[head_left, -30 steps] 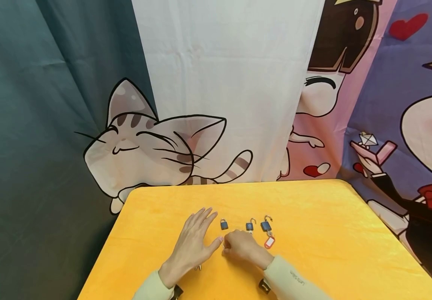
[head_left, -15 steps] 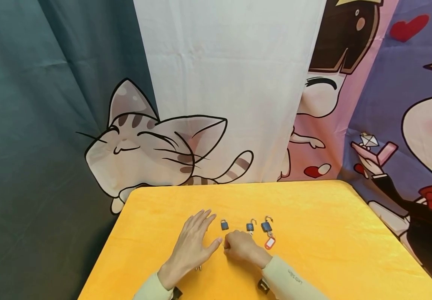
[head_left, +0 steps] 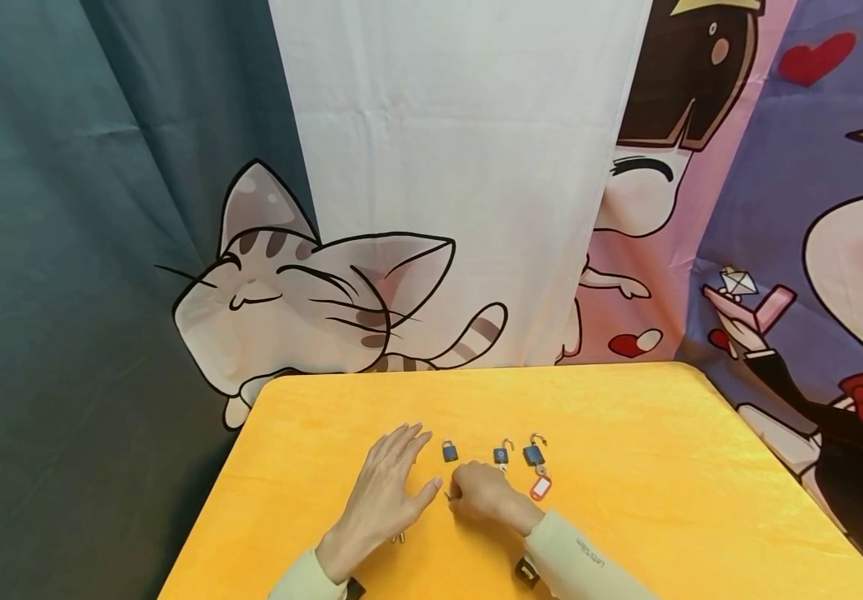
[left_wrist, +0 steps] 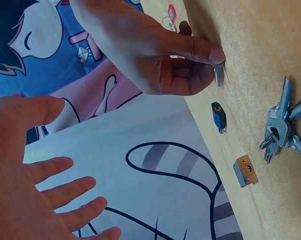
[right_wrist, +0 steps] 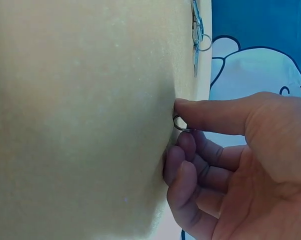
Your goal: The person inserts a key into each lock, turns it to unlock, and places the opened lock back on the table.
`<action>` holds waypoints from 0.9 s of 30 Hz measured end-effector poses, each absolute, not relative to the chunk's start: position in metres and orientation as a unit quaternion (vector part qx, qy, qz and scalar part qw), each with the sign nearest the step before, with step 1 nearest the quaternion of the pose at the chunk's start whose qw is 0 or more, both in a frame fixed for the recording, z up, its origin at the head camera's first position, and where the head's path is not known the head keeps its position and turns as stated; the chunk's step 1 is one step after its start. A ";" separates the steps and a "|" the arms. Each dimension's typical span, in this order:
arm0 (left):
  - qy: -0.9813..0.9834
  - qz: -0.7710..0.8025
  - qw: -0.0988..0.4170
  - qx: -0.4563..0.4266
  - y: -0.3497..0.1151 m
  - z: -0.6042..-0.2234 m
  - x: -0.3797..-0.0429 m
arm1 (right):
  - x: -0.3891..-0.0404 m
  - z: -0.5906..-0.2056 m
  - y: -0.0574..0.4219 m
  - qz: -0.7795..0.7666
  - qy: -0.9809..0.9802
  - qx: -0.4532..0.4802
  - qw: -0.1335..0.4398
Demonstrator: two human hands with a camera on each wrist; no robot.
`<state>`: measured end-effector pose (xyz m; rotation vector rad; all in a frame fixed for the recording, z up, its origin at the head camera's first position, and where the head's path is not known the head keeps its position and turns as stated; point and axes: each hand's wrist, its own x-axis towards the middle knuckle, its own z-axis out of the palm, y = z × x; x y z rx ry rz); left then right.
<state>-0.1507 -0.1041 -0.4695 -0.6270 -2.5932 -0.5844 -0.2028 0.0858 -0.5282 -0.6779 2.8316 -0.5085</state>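
Note:
My right hand (head_left: 486,492) is low over the yellow table, its thumb and fingers pinching a small key (left_wrist: 218,75). In the right wrist view, the key's metal ring (right_wrist: 178,123) shows between thumb and fingers. My left hand (head_left: 382,496) hovers with fingers spread, holding nothing. A bunch of keys (left_wrist: 279,122) lies near it, mostly hidden by that hand in the head view. Ahead of the hands lies a blue padlock (head_left: 450,452) with its shackle down. Another padlock (left_wrist: 245,171) appears in the left wrist view.
Right of centre lie two blue padlocks with raised shackles: a smaller padlock (head_left: 501,456) and a larger padlock (head_left: 534,455). Beside the larger one is a red-framed key tag (head_left: 541,487). A cartoon-printed curtain (head_left: 446,183) hangs behind the table (head_left: 626,433).
Both hands stay almost in place. A thin dark tip now shows at the left of the right hand's fingers. The head view has shifted very slightly.

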 end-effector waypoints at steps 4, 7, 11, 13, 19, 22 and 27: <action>-0.930 -0.210 0.204 -0.223 -0.103 -0.470 -0.150 | -0.202 -0.528 0.089 -0.181 0.950 -0.241 0.085; -0.929 -0.211 0.205 -0.223 -0.103 -0.469 -0.149 | -0.201 -0.525 0.092 -0.193 0.946 -0.248 0.077; -0.928 -0.217 0.207 -0.222 -0.104 -0.468 -0.150 | -0.202 -0.518 0.095 -0.200 0.945 -0.253 0.062; -0.929 -0.218 0.204 -0.220 -0.105 -0.468 -0.150 | -0.203 -0.514 0.096 -0.198 0.945 -0.254 0.054; -0.931 -0.231 0.186 -0.212 -0.104 -0.467 -0.150 | -0.204 -0.501 0.103 -0.213 0.943 -0.253 0.041; -0.929 -0.243 0.186 -0.209 -0.104 -0.465 -0.150 | -0.204 -0.493 0.109 -0.223 0.941 -0.252 0.026; -0.923 -0.266 0.185 -0.205 -0.103 -0.462 -0.150 | -0.200 -0.472 0.117 -0.244 0.940 -0.238 0.010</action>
